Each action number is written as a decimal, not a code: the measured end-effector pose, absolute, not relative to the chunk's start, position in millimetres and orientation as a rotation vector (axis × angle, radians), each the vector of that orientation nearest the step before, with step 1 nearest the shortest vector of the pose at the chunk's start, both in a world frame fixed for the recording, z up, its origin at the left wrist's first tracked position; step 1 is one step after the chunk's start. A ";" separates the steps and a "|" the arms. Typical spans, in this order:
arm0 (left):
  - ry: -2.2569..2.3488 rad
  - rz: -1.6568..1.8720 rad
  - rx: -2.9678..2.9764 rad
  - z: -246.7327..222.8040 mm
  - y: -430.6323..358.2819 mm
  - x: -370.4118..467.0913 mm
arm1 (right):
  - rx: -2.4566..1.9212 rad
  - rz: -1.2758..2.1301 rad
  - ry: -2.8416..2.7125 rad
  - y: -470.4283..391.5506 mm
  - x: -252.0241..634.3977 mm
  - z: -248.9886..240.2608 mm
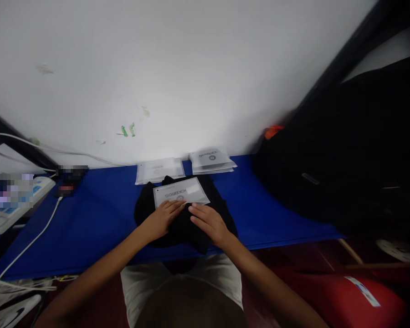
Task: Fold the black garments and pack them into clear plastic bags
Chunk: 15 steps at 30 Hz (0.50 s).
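Note:
A frosted plastic bag (194, 191) with dark printed lettering, seen upside down, rests on a heap of black fabric (222, 216) in front of me. My left hand (166, 216) lies flat with its fingers on the bag's near edge. Just to its right, my right hand (210, 222) has its fingers stretched out over the black fabric, fingertips close to the bag's near right edge. Neither hand is closed around anything. What lies inside the bag, if anything, I cannot make out.
Behind the fabric, more frosted bags (160, 170) lie beside a small stack of printed bags (212, 159) against the white wall. A blue cloth (102, 218) covers the table. At left are a power strip (37, 193) and white cables (37, 234); at right, a large dark bundle (345, 150).

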<state>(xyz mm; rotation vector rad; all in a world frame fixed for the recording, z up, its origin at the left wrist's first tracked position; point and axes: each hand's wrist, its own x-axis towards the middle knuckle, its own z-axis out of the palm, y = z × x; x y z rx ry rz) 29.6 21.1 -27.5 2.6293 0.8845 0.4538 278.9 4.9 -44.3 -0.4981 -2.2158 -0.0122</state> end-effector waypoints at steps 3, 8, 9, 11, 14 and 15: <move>0.925 0.534 2.642 -30.2 21.7 31.1 | -0.537 -0.053 -2.146 5.5 278.8 -46.7; 0.971 0.650 2.580 -37.6 29.2 28.5 | -0.692 0.044 -2.412 11.1 272.1 -47.5; 0.967 0.654 2.564 -38.7 30.1 28.0 | -0.740 0.069 -2.473 12.6 269.6 -47.6; 0.963 0.651 2.548 -39.7 29.7 28.0 | -0.830 0.117 -2.545 15.7 264.6 -48.1; 0.969 0.614 2.582 -37.8 24.3 31.6 | -0.887 0.151 -2.543 18.5 259.1 -49.3; 0.975 0.588 2.600 -36.5 21.8 33.6 | -0.885 0.139 -2.527 18.8 258.3 -49.6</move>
